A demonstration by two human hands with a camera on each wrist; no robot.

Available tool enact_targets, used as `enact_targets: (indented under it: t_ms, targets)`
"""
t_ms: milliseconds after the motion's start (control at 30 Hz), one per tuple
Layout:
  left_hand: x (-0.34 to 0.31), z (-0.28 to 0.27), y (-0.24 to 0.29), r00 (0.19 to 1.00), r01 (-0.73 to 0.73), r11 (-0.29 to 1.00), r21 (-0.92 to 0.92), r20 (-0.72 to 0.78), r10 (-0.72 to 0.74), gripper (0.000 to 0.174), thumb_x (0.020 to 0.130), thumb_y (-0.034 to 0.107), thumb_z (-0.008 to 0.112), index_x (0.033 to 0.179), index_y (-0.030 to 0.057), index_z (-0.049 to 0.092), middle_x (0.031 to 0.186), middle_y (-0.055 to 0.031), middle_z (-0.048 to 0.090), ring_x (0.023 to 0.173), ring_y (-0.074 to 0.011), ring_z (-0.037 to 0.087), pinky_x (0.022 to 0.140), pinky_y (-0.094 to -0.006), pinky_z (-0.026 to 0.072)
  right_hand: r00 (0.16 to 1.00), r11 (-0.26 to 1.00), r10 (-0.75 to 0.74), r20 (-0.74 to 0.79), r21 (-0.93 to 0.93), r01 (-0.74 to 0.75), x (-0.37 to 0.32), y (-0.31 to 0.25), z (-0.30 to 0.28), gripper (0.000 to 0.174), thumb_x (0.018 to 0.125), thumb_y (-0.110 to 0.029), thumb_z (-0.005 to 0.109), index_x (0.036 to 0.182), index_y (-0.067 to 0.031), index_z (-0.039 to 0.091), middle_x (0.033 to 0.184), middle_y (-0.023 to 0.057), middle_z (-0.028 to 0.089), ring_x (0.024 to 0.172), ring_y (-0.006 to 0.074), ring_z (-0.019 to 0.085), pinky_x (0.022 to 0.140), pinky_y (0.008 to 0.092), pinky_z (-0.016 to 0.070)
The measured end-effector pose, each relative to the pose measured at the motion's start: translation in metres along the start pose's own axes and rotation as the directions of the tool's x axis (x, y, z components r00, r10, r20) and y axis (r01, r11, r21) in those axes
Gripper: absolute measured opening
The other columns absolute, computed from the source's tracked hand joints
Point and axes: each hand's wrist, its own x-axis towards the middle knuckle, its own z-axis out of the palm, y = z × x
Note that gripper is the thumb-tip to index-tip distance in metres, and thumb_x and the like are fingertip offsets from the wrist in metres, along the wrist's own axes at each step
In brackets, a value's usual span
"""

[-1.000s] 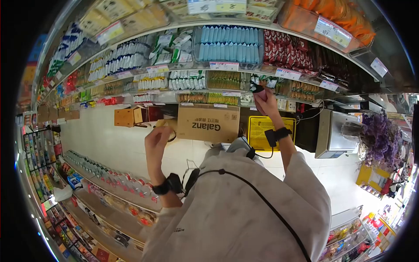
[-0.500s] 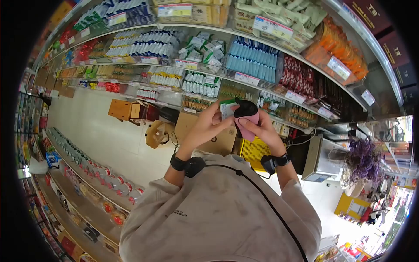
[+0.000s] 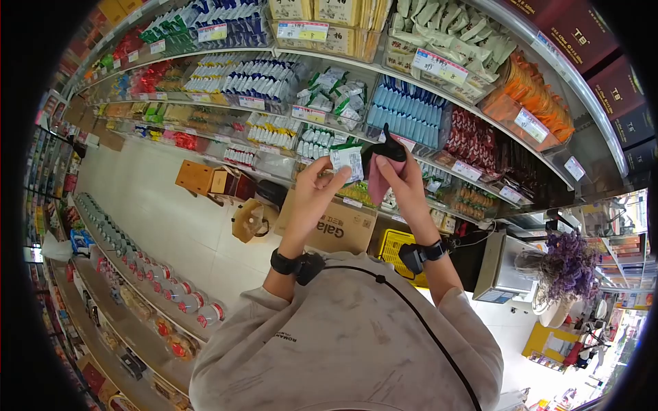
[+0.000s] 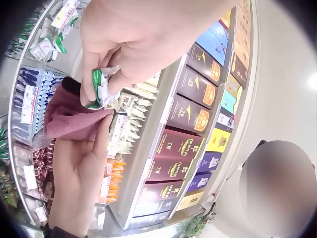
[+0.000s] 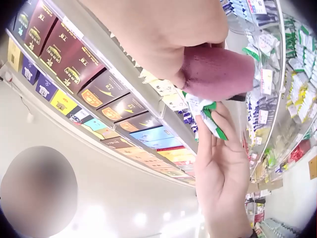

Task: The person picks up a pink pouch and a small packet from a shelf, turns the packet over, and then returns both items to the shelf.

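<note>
My left hand (image 3: 315, 195) pinches a small green-and-white snack packet (image 3: 346, 164) between thumb and fingers, its printed side facing up. Right beside it, my right hand (image 3: 410, 188) grips a soft pink cloth item (image 3: 376, 183) with a black part that ends in a thin black tip pointing up. In the left wrist view the packet (image 4: 103, 89) overlaps the edge of the pink cloth (image 4: 69, 119). From the right wrist, the cloth (image 5: 218, 72) looks bunched under the right hand (image 5: 158, 29), with the left hand's fingers on the packet (image 5: 213, 121) just below.
Shelves with bins of wrapped snacks, such as blue packets (image 3: 408, 113) and orange ones (image 3: 538, 103), stand in front. Below are a cardboard box (image 3: 329, 222), a yellow basket (image 3: 397, 252) and a brown paper bag (image 3: 250, 222). A low shelf with jars (image 3: 181, 291) runs along the left.
My left hand came from the left, apart from the right, and now holds the packet. My right hand drew the pink-and-black cloth item back from the shelf. Both hands are now together.
</note>
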Motion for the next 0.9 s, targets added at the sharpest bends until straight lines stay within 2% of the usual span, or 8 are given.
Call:
enact_targets:
  t_ms: [100, 200, 300, 400, 500, 600, 733, 900]
  targets:
    - [-0.002, -0.001, -0.003, 1.0, -0.002, 0.998, 0.058, -0.004, 0.002, 0.024, 0.097, 0.009, 0.067, 0.115, -0.0056, 0.06, 0.108, -0.0065, 0.067, 0.098, -0.011, 0.066, 0.081, -0.0236, 0.0542, 0.996, 0.991, -0.012, -0.086, 0.134, 0.024, 0.004, 0.008, 0.017, 0.041, 0.099, -0.019, 0.066, 0.133, -0.002, 0.051, 0.112, 0.0052, 0.068, 0.1, 0.0102, 0.063, 0.087, 0.0256, 0.0494]
    - [-0.005, 0.003, -0.003, 0.999, -0.023, 1.0, 0.018, -0.038, 0.024, 0.025, 0.097, 0.01, 0.067, 0.114, -0.0063, 0.059, 0.106, -0.0059, 0.066, 0.097, -0.0126, 0.067, 0.08, -0.0253, 0.0578, 0.999, 0.971, 0.019, -0.033, 0.239, -0.011, 0.0, 0.01, 0.024, 0.043, 0.1, -0.024, 0.064, 0.135, -0.0016, 0.049, 0.107, 0.003, 0.067, 0.096, 0.0105, 0.063, 0.087, 0.0259, 0.0496]
    - [-0.007, 0.005, 0.001, 0.997, -0.034, 0.999, 0.032, -0.068, 0.036, 0.025, 0.097, 0.012, 0.067, 0.112, -0.0062, 0.059, 0.101, -0.0043, 0.064, 0.095, -0.0137, 0.069, 0.081, -0.0271, 0.0601, 0.972, 0.961, 0.216, 0.088, 0.155, -0.227, -0.008, 0.019, 0.023, 0.045, 0.103, -0.023, 0.058, 0.141, -0.004, 0.043, 0.113, 0.005, 0.062, 0.097, 0.0151, 0.064, 0.084, 0.0311, 0.0546]
    - [-0.008, 0.007, 0.002, 0.996, 0.001, 1.0, 0.029, -0.086, 0.001, 0.023, 0.096, 0.013, 0.069, 0.109, -0.0038, 0.062, 0.087, 0.0001, 0.062, 0.083, -0.0068, 0.066, 0.069, -0.0215, 0.0551, 0.957, 0.918, 0.167, 0.236, 0.316, -0.238, -0.018, 0.011, 0.028, 0.045, 0.104, -0.031, 0.057, 0.135, -0.0005, 0.048, 0.107, 0.0033, 0.062, 0.095, 0.0107, 0.06, 0.086, 0.0259, 0.0498]
    - [-0.008, -0.006, -0.002, 0.998, -0.018, 0.918, 0.396, -0.056, 0.043, 0.022, 0.094, 0.014, 0.072, 0.106, -0.0017, 0.064, 0.074, 0.0043, 0.056, 0.069, -0.0002, 0.055, 0.056, -0.0185, 0.0419, 0.967, 0.973, 0.082, 0.24, 0.193, -0.13, -0.019, 0.008, 0.021, 0.043, 0.101, -0.025, 0.061, 0.133, 0.0006, 0.05, 0.112, 0.0058, 0.062, 0.096, 0.0098, 0.06, 0.086, 0.0267, 0.0507]
    - [-0.01, -0.001, -0.012, 0.995, -0.048, 0.956, 0.288, -0.071, 0.071, 0.02, 0.092, 0.015, 0.073, 0.102, -0.0009, 0.066, 0.066, 0.0069, 0.049, 0.062, 0.0006, 0.042, 0.052, -0.0196, 0.0299, 0.958, 0.989, 0.102, 0.268, 0.073, -0.126, -0.019, 0.009, 0.013, 0.037, 0.099, -0.022, 0.064, 0.125, 0.0019, 0.054, 0.108, 0.005, 0.064, 0.091, 0.0084, 0.06, 0.082, 0.026, 0.051]
    - [-0.01, -0.002, -0.007, 0.999, -0.04, 0.938, 0.346, -0.02, 0.05, 0.018, 0.096, 0.019, 0.07, 0.096, 0.002, 0.064, 0.071, 0.008, 0.05, 0.065, 0.0005, 0.042, 0.056, -0.0196, 0.031, 0.961, 0.981, 0.167, 0.222, -0.135, -0.139, -0.024, 0.012, 0.008, 0.028, 0.098, -0.02, 0.067, 0.113, 0.0027, 0.059, 0.097, 0.003, 0.066, 0.083, 0.0067, 0.059, 0.074, 0.0243, 0.0502]
    - [-0.011, -0.005, -0.008, 1.0, 0.021, 0.955, 0.296, 0.014, -0.026, 0.018, 0.097, 0.021, 0.069, 0.094, 0.0037, 0.064, 0.07, 0.0082, 0.05, 0.064, 0.0004, 0.042, 0.056, -0.0192, 0.0307, 0.96, 0.992, 0.104, 0.26, -0.089, -0.084, -0.03, 0.011, 0.007, 0.029, 0.097, -0.022, 0.067, 0.112, 0.0017, 0.059, 0.093, 0.0025, 0.065, 0.081, 0.006, 0.058, 0.07, 0.0231, 0.0485]
